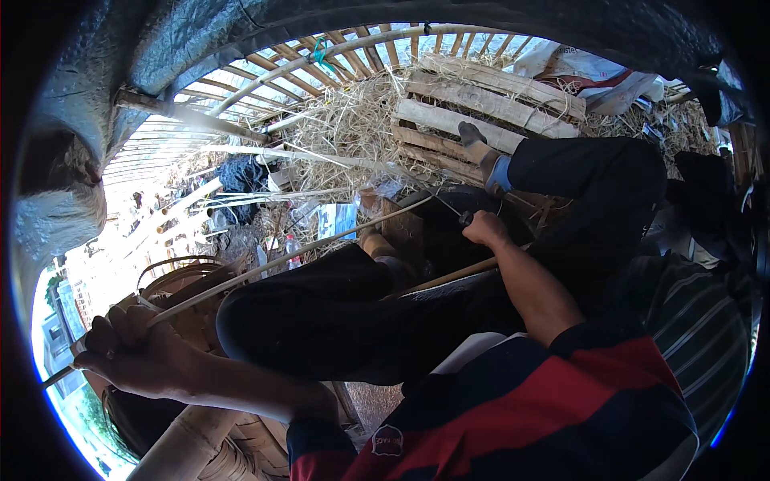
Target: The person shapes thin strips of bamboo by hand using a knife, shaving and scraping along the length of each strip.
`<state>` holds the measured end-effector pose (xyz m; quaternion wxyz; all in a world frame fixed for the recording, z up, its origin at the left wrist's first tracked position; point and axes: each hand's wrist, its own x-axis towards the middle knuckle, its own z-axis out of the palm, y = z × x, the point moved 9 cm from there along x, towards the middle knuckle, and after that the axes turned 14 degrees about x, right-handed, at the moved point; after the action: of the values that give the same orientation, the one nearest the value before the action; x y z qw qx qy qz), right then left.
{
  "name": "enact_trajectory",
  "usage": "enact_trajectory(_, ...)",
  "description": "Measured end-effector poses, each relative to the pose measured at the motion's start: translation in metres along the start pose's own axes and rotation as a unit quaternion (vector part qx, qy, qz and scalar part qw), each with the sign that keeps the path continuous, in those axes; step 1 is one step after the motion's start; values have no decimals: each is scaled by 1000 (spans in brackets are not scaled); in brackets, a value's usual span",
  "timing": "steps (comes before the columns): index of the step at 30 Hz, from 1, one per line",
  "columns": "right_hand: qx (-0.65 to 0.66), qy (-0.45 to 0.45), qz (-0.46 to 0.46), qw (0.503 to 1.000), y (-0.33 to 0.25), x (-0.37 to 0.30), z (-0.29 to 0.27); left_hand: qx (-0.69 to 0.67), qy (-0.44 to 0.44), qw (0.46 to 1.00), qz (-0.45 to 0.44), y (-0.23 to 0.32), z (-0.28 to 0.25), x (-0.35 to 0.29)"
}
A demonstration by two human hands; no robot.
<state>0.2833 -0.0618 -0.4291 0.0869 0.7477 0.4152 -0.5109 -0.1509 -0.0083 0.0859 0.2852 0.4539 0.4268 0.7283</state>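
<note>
At lower left, the left hand [128, 349] is clenched around a long bamboo strip [297, 255] running diagonally to centre frame. There the right hand [484, 228] grips a knife [461, 215] against the strip, below a pallet [481, 112] on straw [353, 128].

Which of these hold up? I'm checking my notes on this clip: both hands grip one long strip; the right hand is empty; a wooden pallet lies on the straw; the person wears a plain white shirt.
1. Both hands grip one strip: true; the left hand and right hand hold the long bamboo strip.
2. Right hand empty: false; it is closed on the strip.
3. Wooden pallet on straw: true.
4. Plain white shirt: false; the sleeve is red and dark striped.
</note>
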Motion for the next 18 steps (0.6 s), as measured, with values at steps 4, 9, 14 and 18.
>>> enact_trajectory(4, 25, -20, -50, 998, -34, -10, 0, -13, -47, 999, -8, -5, -2, 4)
enact_trajectory(9, 43, -45, -45, 997, -31, -23, 3, 37, 8, 999, 6, 3, -11, 6)
enact_trajectory(14, 17, -10, 37, 999, 15, -5, -8, 124, 110, 985, 42, 7, -22, 3)
enact_trajectory(18, -4, -7, 7, 1000, 1, -11, -14, 133, 107, 984, 52, 6, -21, 3)
